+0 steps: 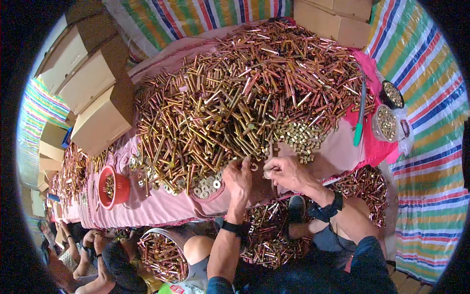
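Many bolts [210, 125] just beyond both hands [238, 181] [289, 174]

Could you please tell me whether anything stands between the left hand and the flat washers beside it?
Nothing visible does: the washers lie on the pink cloth just left of the left hand, with the heaped bolts beyond them, not between.

The long, thin copper-gold metal bolts [220, 108] have a glossy sheen. The small, stubby pale-gold metal pieces [299, 137] shine too, and the flat, silvery ring-shaped metal washers [208, 186] look smooth. The pink cloth [152, 210] is matt and creased. The round red plastic basket [122, 192] is smooth and slightly shiny; the brown square-edged cardboard boxes [102, 122] look matt; the multicoloured striped sheeting [426, 196] resembles glossy, wrinkled plastic.
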The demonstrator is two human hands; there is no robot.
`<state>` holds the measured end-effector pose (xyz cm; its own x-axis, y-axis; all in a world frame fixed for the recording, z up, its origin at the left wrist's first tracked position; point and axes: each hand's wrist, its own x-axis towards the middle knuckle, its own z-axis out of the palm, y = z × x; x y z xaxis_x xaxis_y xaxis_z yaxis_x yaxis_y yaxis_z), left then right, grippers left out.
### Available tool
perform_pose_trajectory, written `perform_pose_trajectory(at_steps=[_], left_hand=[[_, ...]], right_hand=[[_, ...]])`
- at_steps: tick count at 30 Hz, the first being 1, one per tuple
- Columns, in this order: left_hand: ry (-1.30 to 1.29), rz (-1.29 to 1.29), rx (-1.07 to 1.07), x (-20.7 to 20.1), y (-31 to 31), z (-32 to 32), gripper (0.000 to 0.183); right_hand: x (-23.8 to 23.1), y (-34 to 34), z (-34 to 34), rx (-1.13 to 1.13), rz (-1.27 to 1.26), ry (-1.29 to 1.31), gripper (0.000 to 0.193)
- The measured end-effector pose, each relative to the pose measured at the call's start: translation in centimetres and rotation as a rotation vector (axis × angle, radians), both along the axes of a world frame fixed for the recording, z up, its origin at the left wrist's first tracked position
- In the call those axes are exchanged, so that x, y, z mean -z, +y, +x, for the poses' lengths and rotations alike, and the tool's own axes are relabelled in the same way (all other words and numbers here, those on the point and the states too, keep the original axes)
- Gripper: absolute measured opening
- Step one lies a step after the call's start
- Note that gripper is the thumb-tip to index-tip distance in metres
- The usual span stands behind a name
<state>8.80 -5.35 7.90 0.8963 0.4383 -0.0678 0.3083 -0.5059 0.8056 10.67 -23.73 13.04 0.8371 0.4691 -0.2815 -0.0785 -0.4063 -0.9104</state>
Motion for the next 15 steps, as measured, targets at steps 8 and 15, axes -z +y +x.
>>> perform_pose_trajectory(at_steps=[8,15], left_hand=[[-0.047,-0.444,-0.13,2.3,1.4,0.3,0.034],[-0.208,-0.04,-0.083,0.3,-0.2,0.8,0.042]], right_hand=[[1.8,-0.6,0.7,0.026,-0.1,-0.351,0.021],[0.8,-0.5,0.2,0.017,-0.06,-0.149,0.023]])
